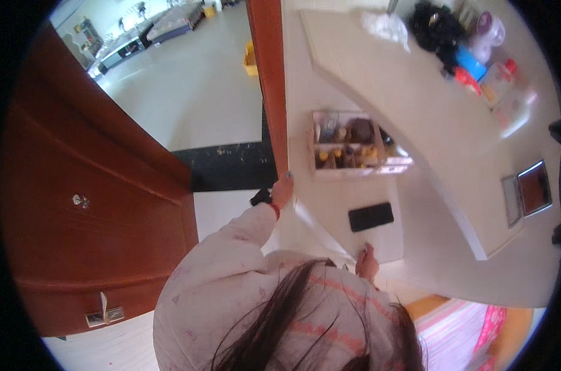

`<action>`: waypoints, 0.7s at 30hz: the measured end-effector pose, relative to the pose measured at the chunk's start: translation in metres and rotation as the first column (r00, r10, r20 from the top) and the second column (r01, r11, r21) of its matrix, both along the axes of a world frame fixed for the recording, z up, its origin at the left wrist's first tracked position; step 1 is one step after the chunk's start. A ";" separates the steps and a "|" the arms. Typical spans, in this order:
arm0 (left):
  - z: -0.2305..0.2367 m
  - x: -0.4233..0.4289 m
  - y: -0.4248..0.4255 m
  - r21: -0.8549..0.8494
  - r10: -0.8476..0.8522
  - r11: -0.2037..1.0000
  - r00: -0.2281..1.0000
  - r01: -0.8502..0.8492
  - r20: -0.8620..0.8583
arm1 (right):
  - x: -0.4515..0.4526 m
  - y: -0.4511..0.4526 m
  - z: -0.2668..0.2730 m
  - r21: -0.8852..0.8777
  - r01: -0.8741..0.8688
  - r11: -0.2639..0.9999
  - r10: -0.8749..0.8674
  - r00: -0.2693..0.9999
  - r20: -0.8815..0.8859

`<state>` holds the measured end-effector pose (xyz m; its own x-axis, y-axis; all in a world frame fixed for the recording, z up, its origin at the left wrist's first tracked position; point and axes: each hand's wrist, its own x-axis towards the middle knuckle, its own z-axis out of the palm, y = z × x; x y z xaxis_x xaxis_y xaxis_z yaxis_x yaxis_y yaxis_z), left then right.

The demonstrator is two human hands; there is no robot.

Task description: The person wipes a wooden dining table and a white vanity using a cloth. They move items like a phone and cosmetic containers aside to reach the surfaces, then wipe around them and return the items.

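Note:
My left hand is at the corner where the white desk meets the reddish-brown door frame. A red band circles its wrist, and a black bunched item sits beside it. Whether the fingers grip anything is unclear. At the front edge of the desk, my right hand has its fingers curled; blur hides whether something small is in them. A black smartphone lies flat on the desktop, just beyond the right hand. Farther back stands a compartmented organizer box filled with small bottles and jars.
A brown door stands open at left, with a tiled room beyond. Above the desk, a curved shelf carries a folding mirror, a purple-and-white device and other items. Striped bedding is at lower right.

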<state>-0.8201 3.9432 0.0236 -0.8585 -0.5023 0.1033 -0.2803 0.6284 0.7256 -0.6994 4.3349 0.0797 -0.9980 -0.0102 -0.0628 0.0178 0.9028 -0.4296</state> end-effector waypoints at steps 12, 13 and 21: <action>0.460 -0.100 -0.124 -0.078 -0.056 0.996 0.383 -0.040 -0.922 | 0.001 0.002 -0.004 -0.041 -0.027 0.999 0.023 0.995 -0.093; 0.500 -0.104 -0.127 -0.207 -0.139 0.967 0.374 -0.149 -0.917 | 0.001 0.002 -0.007 -0.026 -0.021 0.999 0.019 0.996 -0.084; 0.605 -0.162 -0.090 -0.510 -0.390 0.305 0.383 -0.805 -0.838 | 0.003 0.006 -0.020 -0.041 0.006 0.999 -0.007 1.000 -0.020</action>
